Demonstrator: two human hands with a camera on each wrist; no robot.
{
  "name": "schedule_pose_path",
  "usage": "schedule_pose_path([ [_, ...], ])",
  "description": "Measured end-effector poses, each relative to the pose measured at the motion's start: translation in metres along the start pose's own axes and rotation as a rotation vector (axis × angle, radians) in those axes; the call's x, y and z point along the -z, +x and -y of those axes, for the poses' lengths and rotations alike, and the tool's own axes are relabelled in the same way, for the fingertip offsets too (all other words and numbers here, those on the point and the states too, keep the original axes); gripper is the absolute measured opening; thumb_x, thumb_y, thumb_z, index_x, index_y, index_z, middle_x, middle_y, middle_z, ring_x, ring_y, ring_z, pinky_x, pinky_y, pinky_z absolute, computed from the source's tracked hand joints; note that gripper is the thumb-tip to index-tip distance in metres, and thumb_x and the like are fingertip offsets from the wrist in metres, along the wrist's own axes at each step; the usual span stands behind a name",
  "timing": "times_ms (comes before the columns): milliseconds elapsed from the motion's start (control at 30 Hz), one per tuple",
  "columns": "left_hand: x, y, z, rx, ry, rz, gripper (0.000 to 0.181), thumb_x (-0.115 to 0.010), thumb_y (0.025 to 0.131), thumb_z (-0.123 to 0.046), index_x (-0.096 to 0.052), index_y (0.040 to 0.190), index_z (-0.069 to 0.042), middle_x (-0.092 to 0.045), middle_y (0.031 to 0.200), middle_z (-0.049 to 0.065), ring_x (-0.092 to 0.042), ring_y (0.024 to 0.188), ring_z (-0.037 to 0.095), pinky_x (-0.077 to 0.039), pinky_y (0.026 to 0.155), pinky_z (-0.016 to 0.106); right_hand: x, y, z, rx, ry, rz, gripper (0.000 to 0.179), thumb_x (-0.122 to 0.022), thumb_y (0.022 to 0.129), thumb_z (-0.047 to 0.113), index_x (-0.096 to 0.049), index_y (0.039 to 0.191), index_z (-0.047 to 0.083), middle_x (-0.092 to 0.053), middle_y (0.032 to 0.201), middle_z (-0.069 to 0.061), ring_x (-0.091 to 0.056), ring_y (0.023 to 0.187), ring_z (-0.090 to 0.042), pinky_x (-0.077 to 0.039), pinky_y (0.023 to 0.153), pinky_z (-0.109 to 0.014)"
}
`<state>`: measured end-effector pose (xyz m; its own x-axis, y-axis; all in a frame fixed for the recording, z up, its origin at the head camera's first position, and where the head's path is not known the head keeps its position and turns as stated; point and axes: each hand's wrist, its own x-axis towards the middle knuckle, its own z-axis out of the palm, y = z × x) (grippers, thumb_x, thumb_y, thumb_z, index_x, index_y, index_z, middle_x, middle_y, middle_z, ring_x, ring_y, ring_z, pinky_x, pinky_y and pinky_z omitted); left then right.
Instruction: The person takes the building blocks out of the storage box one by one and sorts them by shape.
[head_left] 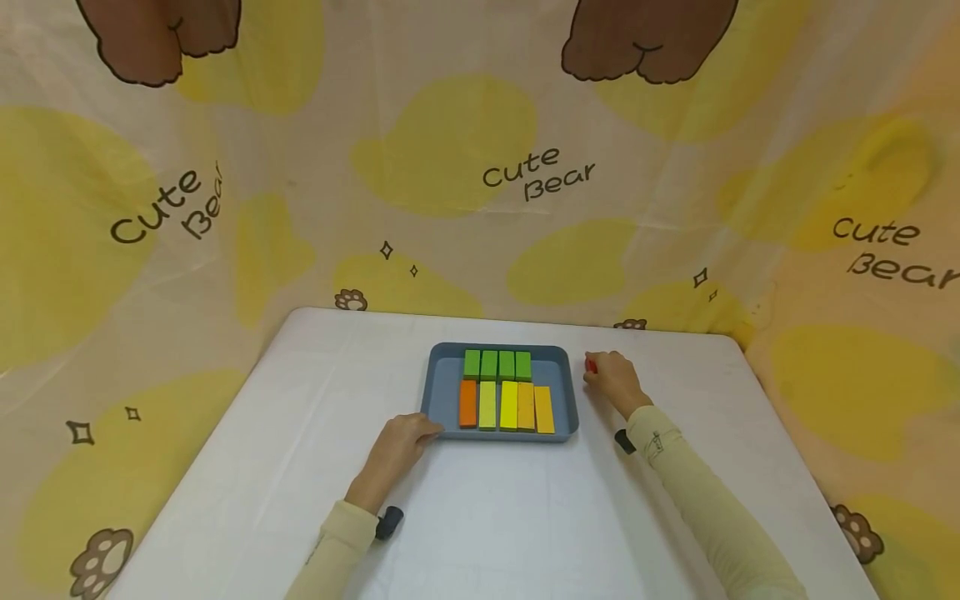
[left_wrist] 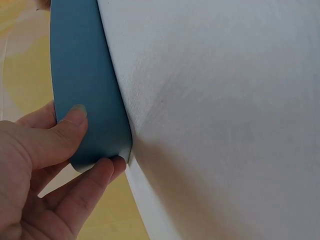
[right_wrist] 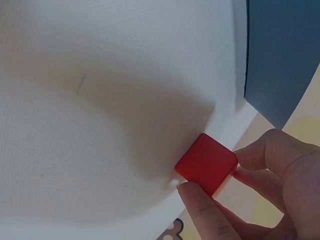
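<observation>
A blue-grey tray (head_left: 444,387) lies on the white table, bearing two rows of coloured blocks. Several green blocks (head_left: 489,364) form the far row. Nearer stand an orange block (head_left: 468,404), a pale lime block (head_left: 487,406), a yellow block (head_left: 509,406) and amber blocks (head_left: 526,406). My left hand (head_left: 401,437) grips the tray's near left corner; in the left wrist view its thumb (left_wrist: 72,125) lies against the tray wall (left_wrist: 90,75). Just right of the tray, my right hand (head_left: 618,383) pinches a red block (right_wrist: 207,165) between thumb and fingers, its square end showing.
The white table (head_left: 510,517) has rounded far corners. Behind it and at both sides hangs a patterned cloth (head_left: 450,150) with bear prints and lettering. Dark wrist-worn devices (head_left: 389,523) sit below both sleeves.
</observation>
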<state>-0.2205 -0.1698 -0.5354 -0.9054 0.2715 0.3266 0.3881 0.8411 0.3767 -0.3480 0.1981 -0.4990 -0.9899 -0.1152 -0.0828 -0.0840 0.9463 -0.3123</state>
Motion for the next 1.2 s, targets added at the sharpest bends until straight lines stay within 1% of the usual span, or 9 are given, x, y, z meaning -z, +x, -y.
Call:
schedule_pose_path([
  [233, 0.000, 0.000, 0.000, 0.002, -0.002, 0.005, 0.015, -0.077, 0.079, -0.002, -0.080, 0.089, -0.012, -0.073, 0.078, 0.001, -0.067, 0.070, 0.015, -0.058, 0.067, 0.027, 0.000, 0.000, 0.001, 0.003, -0.010, 0.010, 0.052, -0.065, 0.091, 0.015, -0.051, 0.139, -0.001, -0.064, 0.112, -0.026, -0.058, 0.095, -0.034, -0.053, 0.086, -0.047],
  [433, 0.000, -0.001, 0.000, -0.003, -0.017, -0.010, 0.014, -0.077, 0.079, -0.001, -0.080, 0.089, -0.011, -0.074, 0.079, 0.002, -0.069, 0.072, 0.016, -0.058, 0.068, 0.028, 0.001, 0.000, 0.001, 0.003, 0.006, 0.015, 0.051, -0.063, 0.092, 0.014, -0.051, 0.139, -0.002, -0.062, 0.115, -0.027, -0.058, 0.101, -0.037, -0.053, 0.091, -0.051],
  [500, -0.001, -0.001, 0.001, -0.005, -0.014, -0.010, 0.014, -0.077, 0.079, -0.001, -0.080, 0.089, -0.011, -0.074, 0.079, 0.003, -0.069, 0.072, 0.016, -0.058, 0.068, 0.027, 0.001, -0.002, 0.001, 0.008, 0.007, -0.006, 0.050, -0.062, 0.093, 0.015, -0.051, 0.139, -0.002, -0.060, 0.117, -0.029, -0.057, 0.103, -0.040, -0.052, 0.092, -0.053],
  [633, -0.001, -0.002, 0.000, -0.005, -0.012, -0.010, 0.014, -0.077, 0.080, -0.001, -0.080, 0.090, -0.010, -0.074, 0.079, 0.003, -0.069, 0.073, 0.017, -0.058, 0.068, 0.026, 0.003, -0.003, 0.004, 0.051, 0.007, -0.104, 0.048, -0.058, 0.091, 0.015, -0.052, 0.136, -0.003, -0.055, 0.119, -0.035, -0.056, 0.104, -0.048, -0.051, 0.091, -0.056],
  [700, -0.001, -0.002, -0.001, -0.003, -0.012, -0.008, 0.014, -0.076, 0.080, -0.001, -0.080, 0.090, -0.010, -0.074, 0.079, 0.004, -0.069, 0.073, 0.017, -0.059, 0.068, 0.027, 0.005, -0.004, 0.010, 0.080, 0.017, -0.152, 0.047, -0.057, 0.091, 0.014, -0.053, 0.134, -0.003, -0.053, 0.121, -0.037, -0.055, 0.105, -0.050, -0.050, 0.091, -0.057],
  [800, 0.000, -0.002, -0.001, 0.006, -0.014, -0.007, 0.014, -0.076, 0.080, -0.001, -0.080, 0.090, -0.010, -0.074, 0.080, 0.004, -0.070, 0.074, 0.017, -0.059, 0.068, 0.027, 0.008, -0.003, 0.022, 0.123, 0.030, -0.183, 0.044, -0.058, 0.092, 0.014, -0.054, 0.133, -0.003, -0.052, 0.124, -0.037, -0.053, 0.110, -0.052, -0.049, 0.093, -0.059],
  [867, 0.000, -0.002, -0.001, 0.008, -0.009, -0.009, 0.014, -0.076, 0.080, -0.001, -0.080, 0.090, -0.010, -0.074, 0.080, 0.004, -0.070, 0.074, 0.017, -0.059, 0.068, 0.027, 0.010, -0.002, 0.031, 0.144, 0.026, -0.178, 0.044, -0.059, 0.094, 0.016, -0.054, 0.134, -0.002, -0.052, 0.126, -0.036, -0.053, 0.113, -0.051, -0.048, 0.094, -0.058],
  [1000, 0.000, -0.003, 0.000, 0.009, 0.002, 0.002, 0.014, -0.076, 0.080, -0.002, -0.080, 0.090, -0.010, -0.074, 0.081, 0.004, -0.070, 0.074, 0.017, -0.058, 0.068, 0.026, 0.010, 0.001, 0.048, 0.168, 0.022, -0.129, 0.046, -0.061, 0.096, 0.019, -0.052, 0.137, 0.000, -0.051, 0.129, -0.033, -0.052, 0.116, -0.048, -0.049, 0.095, -0.056],
  [1200, 0.000, -0.002, 0.000, -0.001, 0.001, 0.006, 0.014, -0.077, 0.080, -0.002, -0.080, 0.090, -0.010, -0.074, 0.080, 0.003, -0.069, 0.072, 0.016, -0.058, 0.067, 0.024, 0.010, 0.006, 0.069, 0.202, 0.017, -0.082, 0.046, -0.059, 0.096, 0.020, -0.052, 0.138, 0.002, -0.051, 0.132, -0.030, -0.052, 0.118, -0.045, -0.048, 0.097, -0.055],
])
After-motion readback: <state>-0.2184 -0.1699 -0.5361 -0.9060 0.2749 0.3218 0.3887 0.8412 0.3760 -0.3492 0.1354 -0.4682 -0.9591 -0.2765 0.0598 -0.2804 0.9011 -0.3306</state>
